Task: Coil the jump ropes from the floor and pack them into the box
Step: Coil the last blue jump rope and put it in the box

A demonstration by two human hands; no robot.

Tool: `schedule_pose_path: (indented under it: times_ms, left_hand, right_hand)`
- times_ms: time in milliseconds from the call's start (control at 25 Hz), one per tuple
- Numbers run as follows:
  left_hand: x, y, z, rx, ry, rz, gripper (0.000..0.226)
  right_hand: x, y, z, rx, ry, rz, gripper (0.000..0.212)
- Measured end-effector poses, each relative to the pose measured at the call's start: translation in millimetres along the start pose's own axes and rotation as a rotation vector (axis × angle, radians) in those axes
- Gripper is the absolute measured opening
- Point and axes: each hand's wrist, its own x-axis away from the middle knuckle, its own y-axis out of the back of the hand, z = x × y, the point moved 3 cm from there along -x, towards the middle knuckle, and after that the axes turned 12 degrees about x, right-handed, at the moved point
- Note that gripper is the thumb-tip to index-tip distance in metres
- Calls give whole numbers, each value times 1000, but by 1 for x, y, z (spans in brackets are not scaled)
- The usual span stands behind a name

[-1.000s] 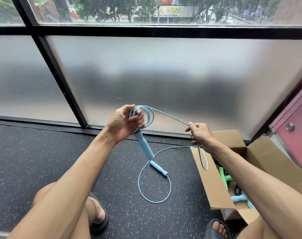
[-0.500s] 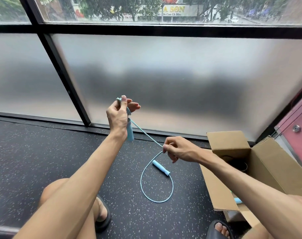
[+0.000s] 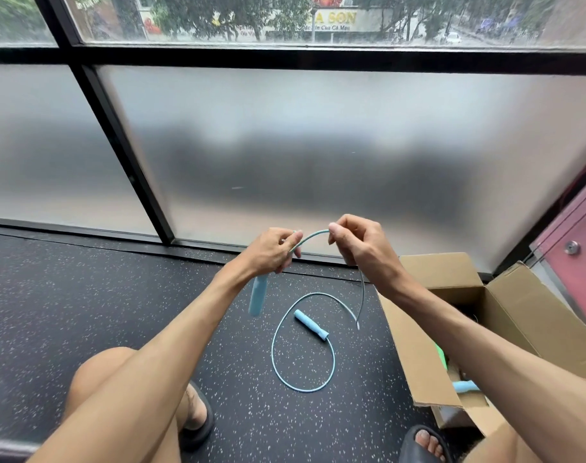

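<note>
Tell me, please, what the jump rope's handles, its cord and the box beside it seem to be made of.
Handles: light blue and matte with a textured grip, probably soft plastic or rubber.
Cord: thin, pale blue and faintly speckled. It holds smooth curves, so likely a plastic-coated line, though a braided cover cannot be ruled out.
Box: plain brown cardboard, matte, with folded flaps.

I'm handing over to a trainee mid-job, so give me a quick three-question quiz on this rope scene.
1. True or false: both handles hang in the air.
2. Which hand grips the rope above the hanging handle? A left, B right.
3. Fill in: the cardboard box stands on the person's ____ side.
Key: 1 false, one handle lies on the floor; 2 A, the left hand; 3 right.
</note>
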Motion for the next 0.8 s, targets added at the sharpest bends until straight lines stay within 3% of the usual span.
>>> schedule_pose_path:
  times_ms: [160,440,600,800]
  left_hand:
    - [8,-14,-7,262,103,215,56]
    - [15,-11,-33,902,65,387,43]
    - [12,-2,-36,1082,-35,180,34]
    - [5,18,-27,998,-212,-265,25]
  right_hand:
    - [-7,14,-18,-12,-90,-107,27]
    - [-11,6,-47,71,-170,-75,19]
    - [-5,-9,-57,58,-293,95,10]
    - [12,-23,-64,107,-470,394,11]
